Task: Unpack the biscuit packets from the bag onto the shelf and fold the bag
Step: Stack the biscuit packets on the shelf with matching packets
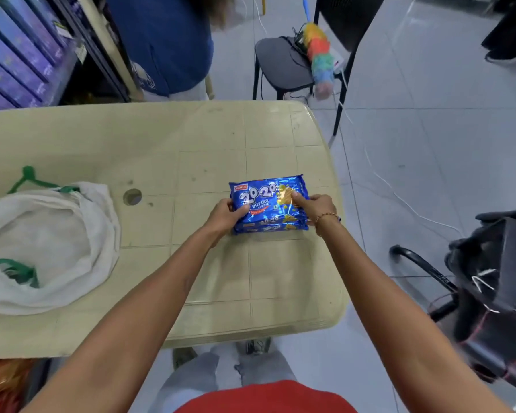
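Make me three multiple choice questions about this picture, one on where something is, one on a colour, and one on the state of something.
1. Where does the white cloth bag lie?
A. On the table's left side
B. On the floor
C. On the black chair

2. What colour are the bag's handles?
A. Red
B. Green
C. Yellow

3. How is the stack of blue butter cookie packets held?
A. By the left hand alone
B. By nobody
C. Between both hands, on the table

Answers: 1 A, the bag rests on the beige table left of the packets. 2 B, the loops are green. 3 C, the left hand and right hand grip its ends.
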`<control>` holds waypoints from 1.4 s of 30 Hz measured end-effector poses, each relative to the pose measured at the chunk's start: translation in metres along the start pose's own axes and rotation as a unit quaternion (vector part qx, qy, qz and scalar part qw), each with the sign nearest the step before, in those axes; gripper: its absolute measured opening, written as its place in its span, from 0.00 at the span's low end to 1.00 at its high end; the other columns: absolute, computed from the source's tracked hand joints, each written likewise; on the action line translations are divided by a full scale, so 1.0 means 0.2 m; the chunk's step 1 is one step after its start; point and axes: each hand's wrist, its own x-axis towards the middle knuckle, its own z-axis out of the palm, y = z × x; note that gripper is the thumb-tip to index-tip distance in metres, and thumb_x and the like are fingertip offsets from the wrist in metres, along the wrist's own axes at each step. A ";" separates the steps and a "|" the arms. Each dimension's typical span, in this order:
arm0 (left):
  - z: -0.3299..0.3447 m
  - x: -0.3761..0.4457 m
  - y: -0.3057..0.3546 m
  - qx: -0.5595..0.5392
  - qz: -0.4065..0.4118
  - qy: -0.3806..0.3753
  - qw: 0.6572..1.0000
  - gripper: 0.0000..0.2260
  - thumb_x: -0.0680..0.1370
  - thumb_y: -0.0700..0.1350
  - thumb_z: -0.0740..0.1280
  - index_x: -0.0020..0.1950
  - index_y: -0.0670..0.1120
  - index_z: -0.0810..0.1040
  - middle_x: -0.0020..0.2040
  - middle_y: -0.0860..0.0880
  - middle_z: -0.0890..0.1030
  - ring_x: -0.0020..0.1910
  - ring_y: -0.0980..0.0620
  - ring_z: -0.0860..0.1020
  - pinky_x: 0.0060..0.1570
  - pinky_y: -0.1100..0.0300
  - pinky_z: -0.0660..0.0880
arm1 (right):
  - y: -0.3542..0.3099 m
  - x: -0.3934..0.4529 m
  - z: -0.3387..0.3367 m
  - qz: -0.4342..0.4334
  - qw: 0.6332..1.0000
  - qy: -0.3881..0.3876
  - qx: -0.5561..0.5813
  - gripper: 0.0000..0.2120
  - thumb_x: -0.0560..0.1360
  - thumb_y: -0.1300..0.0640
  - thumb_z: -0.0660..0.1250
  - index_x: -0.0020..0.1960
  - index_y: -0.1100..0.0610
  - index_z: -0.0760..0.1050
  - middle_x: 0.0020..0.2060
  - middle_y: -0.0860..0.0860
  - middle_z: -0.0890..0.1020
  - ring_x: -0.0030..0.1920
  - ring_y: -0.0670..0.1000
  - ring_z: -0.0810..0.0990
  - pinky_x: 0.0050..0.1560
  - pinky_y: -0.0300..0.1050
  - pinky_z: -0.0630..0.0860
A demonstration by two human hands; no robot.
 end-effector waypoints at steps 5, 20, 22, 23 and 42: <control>0.03 0.04 0.01 -0.028 -0.095 -0.015 0.995 0.26 0.76 0.56 0.65 0.68 0.43 0.67 0.68 0.44 0.67 0.58 0.45 0.77 0.56 0.49 0.78 | 0.02 0.00 0.04 0.090 0.992 -0.069 0.055 0.31 0.65 0.42 0.68 0.61 0.60 0.71 0.59 0.55 0.75 0.56 0.57 0.77 0.49 0.49 0.76; -0.10 -0.09 -0.01 -0.275 -0.108 -0.083 0.952 0.23 0.69 0.53 0.74 0.61 0.44 0.79 0.54 0.44 0.85 0.45 0.47 0.84 0.42 0.55 0.82 | 0.00 -0.18 0.06 0.072 0.967 -0.173 0.175 0.07 0.75 0.55 0.65 0.39 0.55 0.76 0.35 0.49 0.77 0.25 0.44 0.81 0.28 0.38 0.75; -0.16 -0.15 -0.07 -0.311 -0.075 -0.061 0.945 0.24 0.69 0.52 0.73 0.62 0.44 0.78 0.56 0.43 0.83 0.51 0.44 0.82 0.53 0.50 0.80 | 0.00 -0.27 0.11 0.076 0.957 -0.207 0.188 0.05 0.74 0.55 0.65 0.40 0.53 0.76 0.36 0.47 0.79 0.28 0.45 0.82 0.36 0.43 0.73; -0.21 -0.20 -0.09 -0.328 -0.061 -0.052 0.941 0.24 0.69 0.51 0.73 0.62 0.43 0.78 0.57 0.42 0.83 0.53 0.43 0.82 0.55 0.48 0.79 | -0.02 -0.30 0.15 0.068 0.955 -0.219 0.186 0.03 0.74 0.55 0.66 0.42 0.53 0.76 0.36 0.47 0.80 0.30 0.46 0.82 0.40 0.45 0.72; -1.97 -1.51 -1.16 -0.498 0.043 0.213 0.840 0.20 0.76 0.58 0.64 0.63 0.48 0.78 0.58 0.47 0.83 0.53 0.50 0.83 0.51 0.50 0.81 | -0.40 -1.72 1.89 -0.040 0.873 -0.486 -0.005 0.07 0.69 0.50 0.72 0.45 0.51 0.80 0.41 0.51 0.84 0.39 0.50 0.81 0.46 0.46 0.78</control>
